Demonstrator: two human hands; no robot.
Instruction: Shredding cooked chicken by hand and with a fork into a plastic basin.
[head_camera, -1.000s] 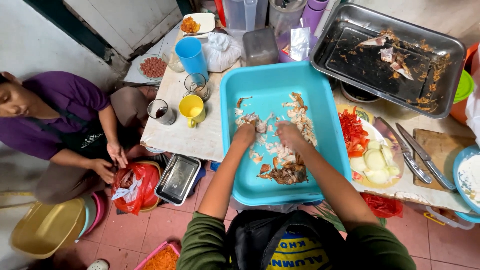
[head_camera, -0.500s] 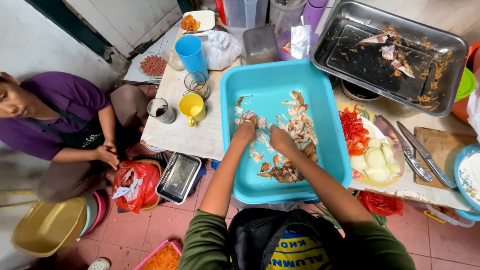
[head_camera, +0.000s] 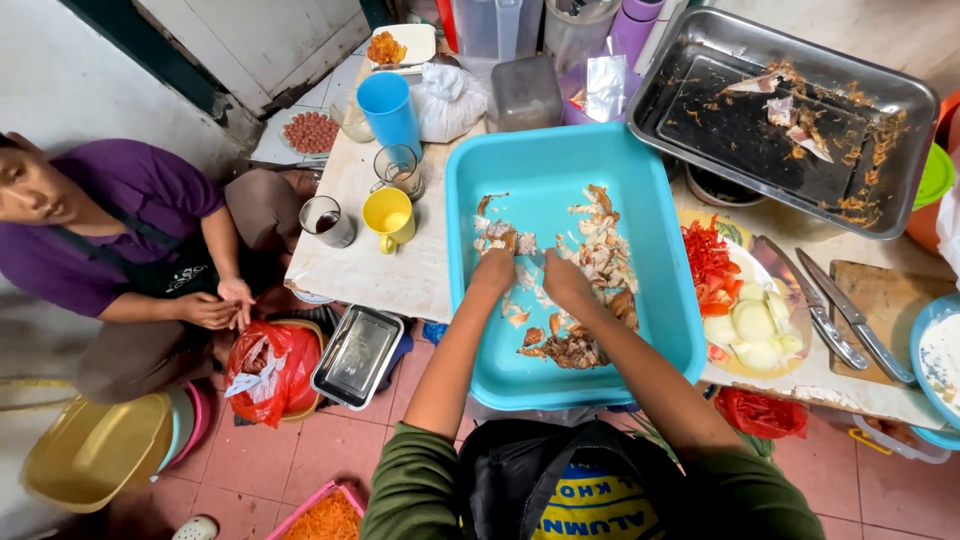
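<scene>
Both your arms reach forward and converge, forearms bare (green sleeves pushed up past the elbows). Your left hand and right hand sit close together, palms down, fingers curled and pinching downward, knuckles up.

Fingertips of the left hand and right hand are bent down into the shredded meat, so the grip can't be told, nor whether anything is pinched. The floor of the turquoise tub is covered beneath both hands. The white bowl and orange container are cut off by the right edge; the yellow basin and tray of grated carrot by the bottom/left edges. Contents of the red plastic bag are too crumpled to be made out. The seated person's lower body is hidden behind the bag and the table.
</scene>
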